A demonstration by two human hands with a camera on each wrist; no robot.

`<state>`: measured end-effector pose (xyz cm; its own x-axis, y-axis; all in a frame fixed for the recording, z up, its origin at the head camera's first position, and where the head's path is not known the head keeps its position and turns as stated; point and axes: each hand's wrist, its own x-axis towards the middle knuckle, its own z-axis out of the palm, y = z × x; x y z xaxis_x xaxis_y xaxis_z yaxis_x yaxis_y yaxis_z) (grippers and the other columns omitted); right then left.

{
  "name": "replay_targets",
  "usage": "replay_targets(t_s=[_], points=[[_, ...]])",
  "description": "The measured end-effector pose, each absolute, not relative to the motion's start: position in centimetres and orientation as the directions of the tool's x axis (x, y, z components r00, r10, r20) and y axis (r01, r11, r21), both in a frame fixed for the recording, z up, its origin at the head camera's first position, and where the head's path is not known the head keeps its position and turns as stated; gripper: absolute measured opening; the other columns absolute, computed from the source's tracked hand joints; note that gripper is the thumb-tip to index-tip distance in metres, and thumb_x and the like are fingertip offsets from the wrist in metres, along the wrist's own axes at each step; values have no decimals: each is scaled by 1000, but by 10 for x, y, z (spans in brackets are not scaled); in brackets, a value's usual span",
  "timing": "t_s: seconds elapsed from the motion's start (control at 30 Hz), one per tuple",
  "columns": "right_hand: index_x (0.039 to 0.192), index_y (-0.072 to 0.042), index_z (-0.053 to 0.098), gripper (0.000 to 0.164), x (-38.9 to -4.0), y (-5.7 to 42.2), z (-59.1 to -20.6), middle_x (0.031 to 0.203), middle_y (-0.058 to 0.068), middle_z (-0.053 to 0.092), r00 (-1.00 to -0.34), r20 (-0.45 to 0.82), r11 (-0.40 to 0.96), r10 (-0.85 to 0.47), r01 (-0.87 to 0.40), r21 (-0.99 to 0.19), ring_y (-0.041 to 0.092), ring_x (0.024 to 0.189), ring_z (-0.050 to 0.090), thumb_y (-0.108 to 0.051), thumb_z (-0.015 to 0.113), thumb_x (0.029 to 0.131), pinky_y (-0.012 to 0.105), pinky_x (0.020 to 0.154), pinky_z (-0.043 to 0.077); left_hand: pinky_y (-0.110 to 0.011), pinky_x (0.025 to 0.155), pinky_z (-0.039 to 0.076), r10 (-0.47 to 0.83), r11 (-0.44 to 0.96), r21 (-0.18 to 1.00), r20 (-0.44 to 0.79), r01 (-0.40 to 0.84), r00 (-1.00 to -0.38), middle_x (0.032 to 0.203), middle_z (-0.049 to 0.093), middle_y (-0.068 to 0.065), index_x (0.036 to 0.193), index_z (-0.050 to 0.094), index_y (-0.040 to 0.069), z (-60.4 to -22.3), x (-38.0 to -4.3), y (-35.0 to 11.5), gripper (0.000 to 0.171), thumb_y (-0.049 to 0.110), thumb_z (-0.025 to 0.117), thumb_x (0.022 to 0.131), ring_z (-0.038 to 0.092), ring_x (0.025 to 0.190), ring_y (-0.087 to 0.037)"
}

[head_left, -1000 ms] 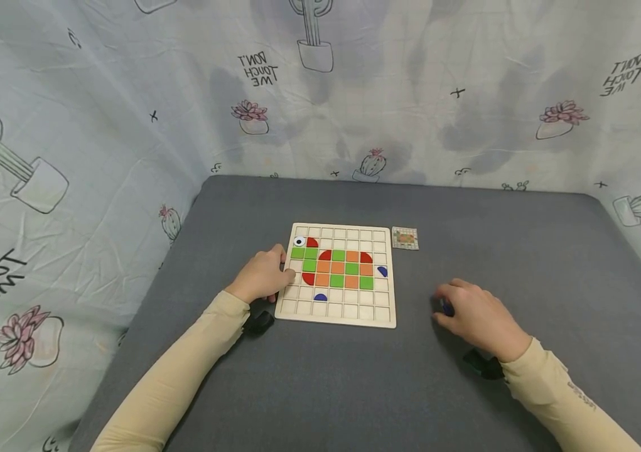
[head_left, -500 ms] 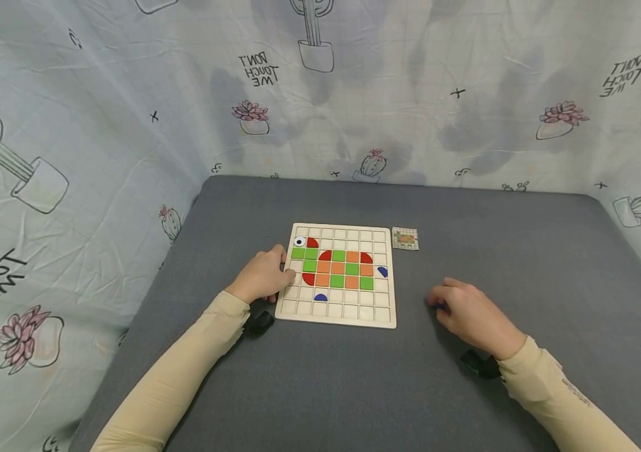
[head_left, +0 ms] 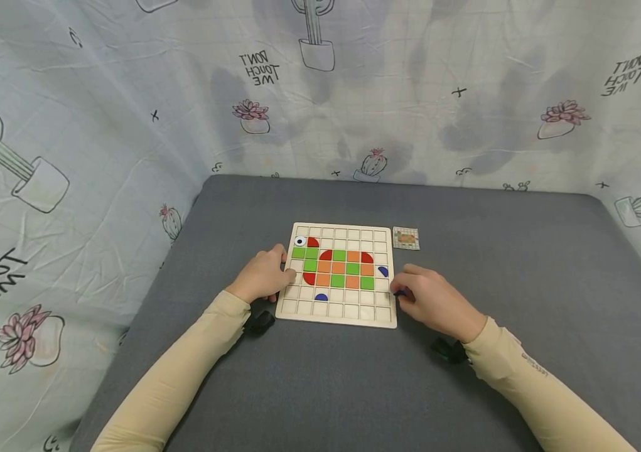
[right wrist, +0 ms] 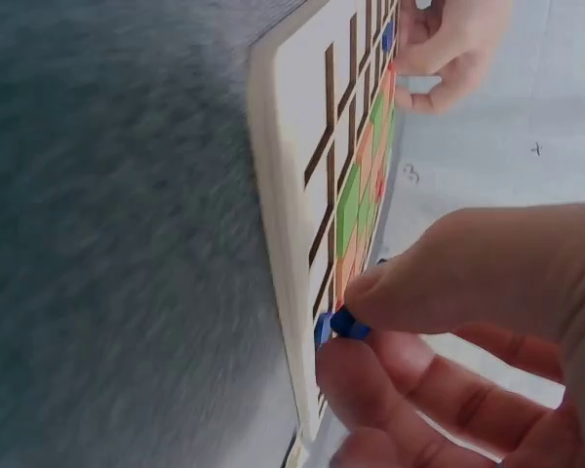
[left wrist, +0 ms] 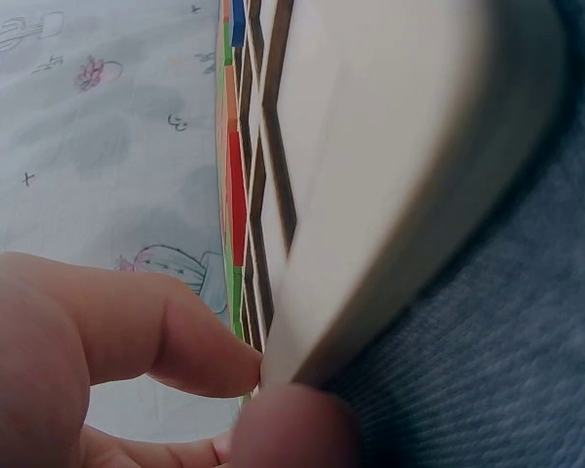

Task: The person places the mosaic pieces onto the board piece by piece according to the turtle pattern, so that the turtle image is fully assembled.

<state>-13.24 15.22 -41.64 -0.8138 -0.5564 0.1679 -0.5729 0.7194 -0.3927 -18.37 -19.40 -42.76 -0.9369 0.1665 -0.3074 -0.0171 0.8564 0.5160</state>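
A square wooden grid board (head_left: 334,313) lies on the table, bearing green, orange and red pieces and a white eye disc (head_left: 300,241). My left hand (head_left: 262,274) holds the board's left edge, its thumb over the rim. In the left wrist view, the thumb and a finger (left wrist: 210,361) meet at that edge. Over the board's right edge, my right hand (head_left: 436,299) pinches a small blue piece (right wrist: 349,323) between thumb and fingers; its full shape is hidden. Two blue half-round pieces sit in the grid, one on the right (head_left: 383,271) and one near the front (head_left: 321,297).
A small printed pattern card (head_left: 406,238) lies just past the board's upper right corner. The grey table (head_left: 343,389) spreads around the board. Patterned cloth (head_left: 388,94) hangs behind and at the sides.
The right hand has moved left from the bare table to the board's right edge, carrying the blue piece. The left hand stays at the board's left edge.
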Motion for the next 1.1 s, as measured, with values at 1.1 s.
replay_targets(t_s=[1.1], points=[[92, -8, 80, 15, -145, 83, -428, 91, 2, 71, -693, 214, 555, -689, -694, -460, 11, 80, 64, 3, 74, 85, 24, 70, 53, -29, 44, 47, 165, 859, 512, -311, -19, -936, 71, 64, -12, 124, 50, 5, -428, -186, -194, 34, 27, 61, 100, 62, 45, -18]])
